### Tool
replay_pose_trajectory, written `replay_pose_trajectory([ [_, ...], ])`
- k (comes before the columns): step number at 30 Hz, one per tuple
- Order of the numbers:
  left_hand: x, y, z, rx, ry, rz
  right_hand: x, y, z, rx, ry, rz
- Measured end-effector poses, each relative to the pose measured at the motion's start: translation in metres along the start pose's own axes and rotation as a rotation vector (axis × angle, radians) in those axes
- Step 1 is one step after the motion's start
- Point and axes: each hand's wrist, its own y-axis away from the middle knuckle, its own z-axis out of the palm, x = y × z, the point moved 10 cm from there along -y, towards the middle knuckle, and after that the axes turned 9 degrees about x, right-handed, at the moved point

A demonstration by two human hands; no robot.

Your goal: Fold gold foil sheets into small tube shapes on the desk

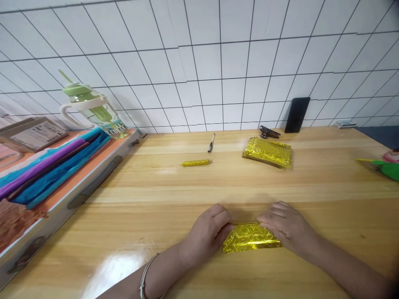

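Head cam, left hand: I see the left hand [207, 232] pinched on the left end of the gold foil sheet [249, 238].
Right hand: the right hand [289, 228] pinched on its right end; hands apart, foil between them.
Foil sheet: on the wooden table [156, 187], near edge of my view, long side crosswise.
Gold roll: the gold roll [195, 163] lies beyond the hands, near the pen [211, 142].
Foil stack: the foil stack [267, 152] sits far right of the roll, hair clip [269, 132] just behind.
Phone: the black phone [297, 115] leans on the tiled wall [205, 62].
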Motion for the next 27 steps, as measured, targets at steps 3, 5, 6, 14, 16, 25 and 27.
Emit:
replay_pose_trajectory([
  [3, 0.005, 0.000, -0.011, 0.071, -0.090, 0.092, -0.002, 0.001, -0.010, 0.076, 0.071, -0.044],
  [5, 0.012, 0.004, -0.024, 0.175, -0.163, 0.178, -0.003, 0.003, -0.016, 0.118, 0.119, -0.081],
  [6, 0.017, 0.006, -0.031, 0.225, -0.189, 0.226, -0.005, 0.004, -0.021, 0.148, 0.136, -0.112],
  [14, 0.020, 0.007, -0.039, 0.290, -0.279, 0.337, -0.004, 0.010, -0.037, 0.292, 0.324, -0.268],
  [16, 0.010, 0.001, -0.029, 0.189, -0.313, 0.270, 0.001, 0.008, -0.028, 0.220, 0.321, -0.243],
  [25, -0.001, 0.001, -0.002, -0.138, -0.372, 0.152, 0.000, 0.010, 0.001, -0.037, 0.194, -0.204],
  [27, 0.002, 0.001, 0.000, -0.184, -0.383, 0.155, -0.002, 0.010, 0.003, -0.071, 0.172, -0.195],
])
